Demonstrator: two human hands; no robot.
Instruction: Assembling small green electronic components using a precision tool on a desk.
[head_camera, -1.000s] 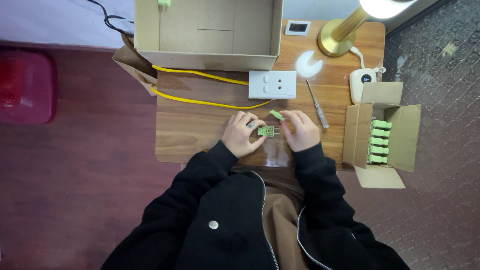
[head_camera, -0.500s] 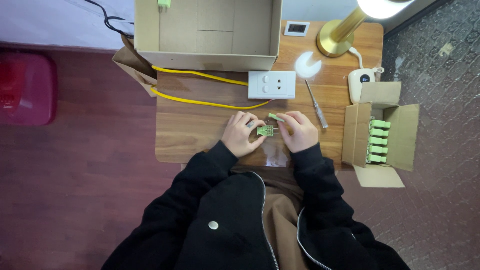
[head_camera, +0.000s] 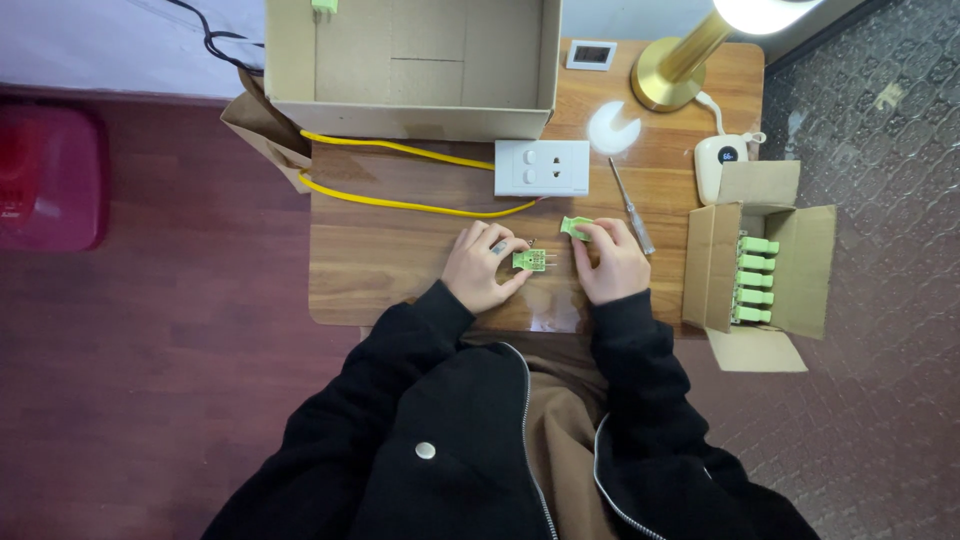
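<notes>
Left hand (head_camera: 482, 266), frame centre: fingers pinching green pinned connector (head_camera: 529, 260) just above wooden table (head_camera: 380, 250).
Right hand (head_camera: 612, 262), right of centre: fingertips gripping second green connector piece (head_camera: 575, 227).
Two pieces sitting near, apart; mating judged pending.
Small carton (head_camera: 760, 270), right edge: holding more green connectors (head_camera: 755, 279).
Screwdriver (head_camera: 633, 208) lying beside right hand, untouched.

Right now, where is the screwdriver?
In the head view, the screwdriver lies on the wooden table, just beyond the right hand, between the white socket plate and the small open box.
</notes>
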